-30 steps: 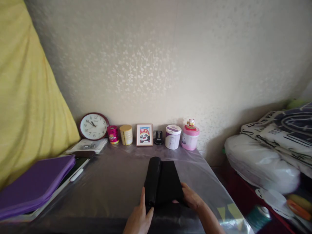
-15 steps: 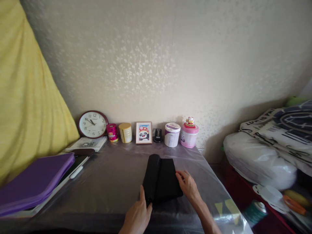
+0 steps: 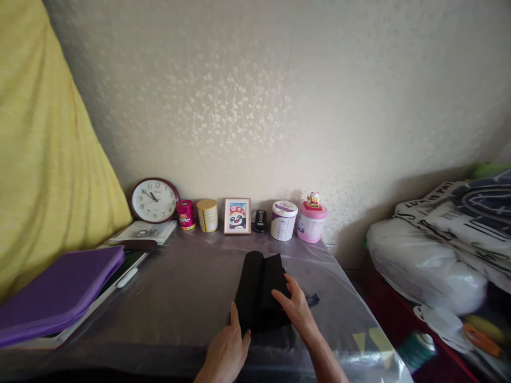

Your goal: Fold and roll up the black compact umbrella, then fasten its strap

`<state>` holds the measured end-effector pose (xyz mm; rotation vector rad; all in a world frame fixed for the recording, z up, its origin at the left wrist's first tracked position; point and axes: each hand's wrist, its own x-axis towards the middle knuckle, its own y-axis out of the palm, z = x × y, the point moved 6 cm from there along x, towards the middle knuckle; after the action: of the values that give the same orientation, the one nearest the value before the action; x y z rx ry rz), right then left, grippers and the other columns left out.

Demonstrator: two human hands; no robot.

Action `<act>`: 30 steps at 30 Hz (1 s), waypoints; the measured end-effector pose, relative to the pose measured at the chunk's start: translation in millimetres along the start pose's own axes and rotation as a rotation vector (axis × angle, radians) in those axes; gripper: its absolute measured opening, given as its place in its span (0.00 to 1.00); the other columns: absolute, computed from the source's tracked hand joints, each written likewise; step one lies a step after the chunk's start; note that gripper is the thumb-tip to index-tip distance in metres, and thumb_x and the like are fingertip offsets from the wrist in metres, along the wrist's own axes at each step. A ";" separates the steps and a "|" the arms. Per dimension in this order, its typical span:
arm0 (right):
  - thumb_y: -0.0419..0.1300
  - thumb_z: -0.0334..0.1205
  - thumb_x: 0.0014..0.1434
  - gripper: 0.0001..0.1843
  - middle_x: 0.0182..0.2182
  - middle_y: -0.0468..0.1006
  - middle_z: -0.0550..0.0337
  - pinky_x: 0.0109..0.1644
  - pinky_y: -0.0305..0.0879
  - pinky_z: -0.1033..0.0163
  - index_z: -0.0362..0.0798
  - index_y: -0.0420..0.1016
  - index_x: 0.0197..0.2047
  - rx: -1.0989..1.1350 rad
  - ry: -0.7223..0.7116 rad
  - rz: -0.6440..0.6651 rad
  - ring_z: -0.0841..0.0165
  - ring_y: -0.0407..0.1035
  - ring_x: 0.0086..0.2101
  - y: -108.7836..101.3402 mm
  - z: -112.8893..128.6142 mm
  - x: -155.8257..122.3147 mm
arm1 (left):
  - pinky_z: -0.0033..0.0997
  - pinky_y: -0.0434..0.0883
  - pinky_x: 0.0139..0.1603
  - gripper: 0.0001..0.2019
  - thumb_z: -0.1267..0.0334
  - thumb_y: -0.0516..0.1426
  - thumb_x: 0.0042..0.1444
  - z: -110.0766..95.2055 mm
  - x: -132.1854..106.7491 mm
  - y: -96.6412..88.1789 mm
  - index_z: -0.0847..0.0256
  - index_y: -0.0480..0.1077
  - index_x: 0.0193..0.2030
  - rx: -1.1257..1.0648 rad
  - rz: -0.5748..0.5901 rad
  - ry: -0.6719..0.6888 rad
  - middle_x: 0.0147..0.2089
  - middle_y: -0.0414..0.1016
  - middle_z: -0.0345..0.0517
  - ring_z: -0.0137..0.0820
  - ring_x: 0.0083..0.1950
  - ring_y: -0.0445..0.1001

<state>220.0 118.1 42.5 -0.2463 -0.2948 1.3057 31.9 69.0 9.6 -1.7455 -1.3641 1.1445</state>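
Note:
A black, partly folded piece of flat material (image 3: 251, 287) lies on the table before me; its exact kind I cannot make out. A rounded roll runs along its left side, and a flap stands slightly raised on the right. My left hand (image 3: 229, 343) grips its near left corner, forefinger along the side and thumb at the near edge. My right hand (image 3: 296, 306) is closed on the right flap, with the thumb on top and the fingers at its far edge. From under the right hand a short dark strap (image 3: 313, 300) sticks out onto the table.
Along the wall stand a clock (image 3: 155, 201), a pink tin (image 3: 186, 215), a yellow tin (image 3: 207, 215), a framed panda picture (image 3: 237, 216) and two tubs (image 3: 283, 220). Purple folders (image 3: 59, 292) lie at left. Bagged bedding (image 3: 423, 255) and a spray can (image 3: 419, 348) are beyond the right edge.
My right hand has moved left, folding the right side of the black material inward and up. The dark strap now shows on the right. My left hand stays at its corner.

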 end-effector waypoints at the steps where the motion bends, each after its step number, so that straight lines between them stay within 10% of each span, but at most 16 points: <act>1: 0.59 0.46 0.43 0.34 0.46 0.71 0.48 0.49 0.61 0.58 0.41 0.61 0.54 0.010 -0.013 0.013 0.58 0.63 0.50 7.0 6.9 -0.1 | 0.32 0.65 0.40 0.32 0.59 0.41 0.59 -0.3 0.0 -0.2 0.78 0.34 0.64 0.005 -0.007 0.001 0.41 0.74 0.61 0.39 0.42 0.74; 14: 0.54 0.34 0.46 0.25 0.37 0.76 0.54 0.43 0.64 0.63 0.43 0.66 0.50 -0.211 -0.219 0.194 0.64 0.70 0.39 105.9 47.3 4.5 | 0.35 0.66 0.39 0.29 0.63 0.41 0.58 -0.9 1.0 3.7 0.78 0.40 0.63 0.096 -0.020 -0.025 0.41 0.74 0.62 0.42 0.42 0.74; 30: 0.54 0.35 0.48 0.23 0.37 0.77 0.57 0.41 0.60 0.64 0.47 0.64 0.50 -0.635 -0.255 0.308 0.65 0.70 0.39 123.3 42.8 1.6 | 0.33 0.67 0.40 0.26 0.60 0.41 0.59 2.3 -8.9 0.8 0.75 0.50 0.60 0.096 -0.096 0.045 0.48 0.71 0.62 0.39 0.44 0.73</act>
<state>93.5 150.4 40.6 -0.6834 -0.9206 1.5200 29.4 60.1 10.2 -1.6110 -1.3295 1.0941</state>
